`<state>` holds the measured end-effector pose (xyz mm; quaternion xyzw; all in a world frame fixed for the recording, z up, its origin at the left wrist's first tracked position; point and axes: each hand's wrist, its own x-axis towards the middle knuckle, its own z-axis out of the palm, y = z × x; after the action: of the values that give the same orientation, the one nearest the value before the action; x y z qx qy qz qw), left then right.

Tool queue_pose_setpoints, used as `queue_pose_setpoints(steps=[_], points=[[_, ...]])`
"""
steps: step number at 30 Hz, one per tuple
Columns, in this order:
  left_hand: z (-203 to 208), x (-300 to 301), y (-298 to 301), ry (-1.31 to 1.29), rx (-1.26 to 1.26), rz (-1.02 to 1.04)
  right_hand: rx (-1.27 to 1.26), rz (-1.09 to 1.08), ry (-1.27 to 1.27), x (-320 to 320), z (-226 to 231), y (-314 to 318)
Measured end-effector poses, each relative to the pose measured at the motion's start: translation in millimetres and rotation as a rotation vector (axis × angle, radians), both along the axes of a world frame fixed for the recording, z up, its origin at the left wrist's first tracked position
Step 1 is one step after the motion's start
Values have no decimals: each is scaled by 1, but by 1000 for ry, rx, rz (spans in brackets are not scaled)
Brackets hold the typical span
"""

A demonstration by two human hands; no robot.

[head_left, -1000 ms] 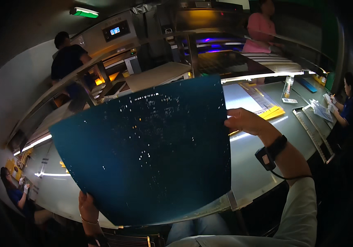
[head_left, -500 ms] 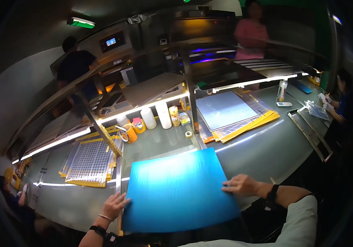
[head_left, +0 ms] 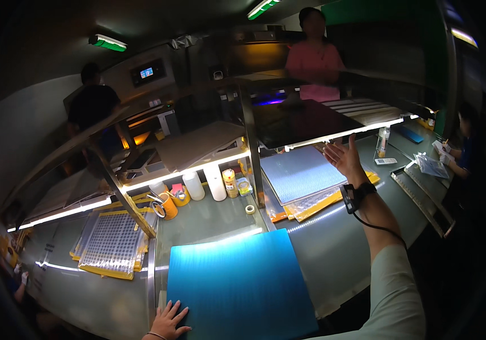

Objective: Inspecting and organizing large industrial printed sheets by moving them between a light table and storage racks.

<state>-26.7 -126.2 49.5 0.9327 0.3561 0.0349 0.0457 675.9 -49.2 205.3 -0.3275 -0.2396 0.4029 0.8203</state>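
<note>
A blue rectangular sheet (head_left: 237,283) lies on the bench in front of me. My left hand (head_left: 169,322) rests on its lower left edge with the fingers spread. My right hand (head_left: 345,158) is off the sheet, raised and reaching forward, palm turned up and fingers apart, with nothing in it. It hangs over the right edge of a stack with a pale dotted sheet (head_left: 299,173) on top, just below the shelf's light strip. A dark flat panel (head_left: 305,122) lies on the shelf above, near my fingertips.
Bottles, including a white one (head_left: 215,182), and an orange tape roll (head_left: 166,205) stand under the shelf. Dotted sheets (head_left: 110,241) lie left, a metal frame (head_left: 421,198) right. A person in pink (head_left: 314,62) stands behind the shelf; others work at both sides.
My right hand has left the blue sheet's right edge and risen forward toward the shelf. My left hand has slid lower and lies flatter on the sheet. The view has shifted slightly.
</note>
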Motion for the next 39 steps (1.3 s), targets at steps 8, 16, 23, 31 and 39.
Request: queue_pose_setpoints(steps=[8, 16, 23, 31, 39], points=[[-5, -8, -5, 26, -9, 27, -29, -112, 87, -12, 32, 87], [-6, -3, -4, 62, -120, 80, 41, -218, -14, 20, 5, 51], [-11, -5, -6, 66, -128, 149, 141, -70, 43, -10, -55, -200], [-4, -2, -19, 104, -197, 243, -353, -672, 59, -136, 19, -374], [-6, 9, -25, 150, -153, 263, -756, -905, -1284, -106, -53, -452]])
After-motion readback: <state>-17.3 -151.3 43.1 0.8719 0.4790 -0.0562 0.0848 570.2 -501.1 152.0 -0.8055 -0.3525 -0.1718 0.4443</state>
